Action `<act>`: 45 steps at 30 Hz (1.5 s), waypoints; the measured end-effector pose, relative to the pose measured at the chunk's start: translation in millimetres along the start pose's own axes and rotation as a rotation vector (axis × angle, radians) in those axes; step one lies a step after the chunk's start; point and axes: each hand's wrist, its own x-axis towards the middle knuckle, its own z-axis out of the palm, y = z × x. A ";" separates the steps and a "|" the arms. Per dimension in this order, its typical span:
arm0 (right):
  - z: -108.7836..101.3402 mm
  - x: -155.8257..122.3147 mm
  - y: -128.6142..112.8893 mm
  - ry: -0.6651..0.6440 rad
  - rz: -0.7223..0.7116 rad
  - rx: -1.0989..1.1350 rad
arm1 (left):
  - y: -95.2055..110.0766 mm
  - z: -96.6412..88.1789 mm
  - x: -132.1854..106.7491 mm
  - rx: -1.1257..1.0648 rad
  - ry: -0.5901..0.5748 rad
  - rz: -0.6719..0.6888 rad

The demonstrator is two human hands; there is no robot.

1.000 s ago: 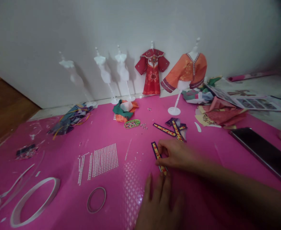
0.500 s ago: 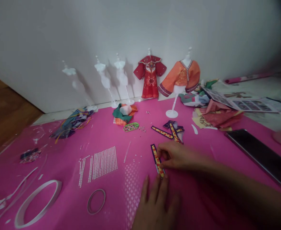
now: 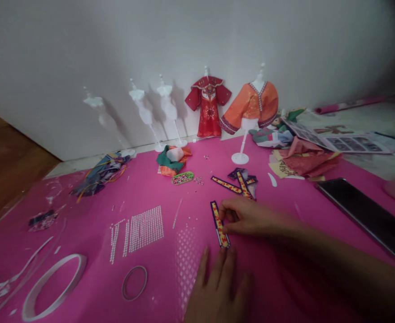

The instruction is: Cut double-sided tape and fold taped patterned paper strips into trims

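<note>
1. Head view, my right hand (image 3: 247, 217): it comes in from the right. Its thumb and first fingers are pressed together on the long edge of a patterned strip (image 3: 219, 223), a narrow band with a dark blue border and red-yellow flowers. The strip lies flat on the pink mat (image 3: 150, 188), with its length pointing away from me.
2. My left hand (image 3: 217, 287): it lies flat and the fingers are stretched out, closed on nothing. The fingertips (image 3: 221, 260) reach the near end of the strip. I think this flat press is there so the thin band does not slide or curl under the pinch of the other hand.
3. Just beyond my right hand, more strips (image 3: 238, 184) of the same pattern lie crossed in a small heap. They are probably kept so close to be in easy reach.
4. To the left of the grip lies a sheet of stick-on rhinestones (image 3: 143, 229). Nearer to me is a small tape ring (image 3: 135, 281), and well apart to the left a bigger tape ring (image 3: 52, 287).
5. Far beyond the grip, at the wall, a red paper dress (image 3: 208, 105) and an orange jacket (image 3: 251, 105) hang on white doll stands. Bare doll stands (image 3: 143, 112) are to their left. They stand upright there, I suppose, to be out of the way of my hands.
6. To the right of my right forearm a dark phone (image 3: 366, 215) lies flat on the mat, well apart from the strip. Beyond it is an open instruction leaflet (image 3: 335, 139).
</note>
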 end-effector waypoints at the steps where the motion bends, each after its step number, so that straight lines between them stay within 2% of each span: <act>1: 0.0 -0.3 0.1 -0.001 -0.001 -0.008 | -0.3 -0.3 0.7 0.001 0.005 0.000; 6: 0.5 -2.9 -2.3 0.016 -0.009 -0.074 | -1.5 -3.3 2.9 -0.020 0.063 -0.021; 10: 0.0 -3.8 -5.0 0.006 -0.019 -0.094 | -1.2 -7.0 4.5 -0.052 0.066 -0.013; 26: -1.1 -5.2 -10.1 0.005 -0.020 -0.139 | -0.4 -13.0 7.8 -0.088 0.004 -0.004; 36: -0.6 -4.2 -11.2 0.013 -0.052 -0.131 | -2.5 -20.5 6.0 -0.104 -0.074 0.004; 45: 0.6 -3.4 -11.3 0.015 -0.083 -0.145 | -2.8 -21.5 5.6 -0.013 0.038 0.032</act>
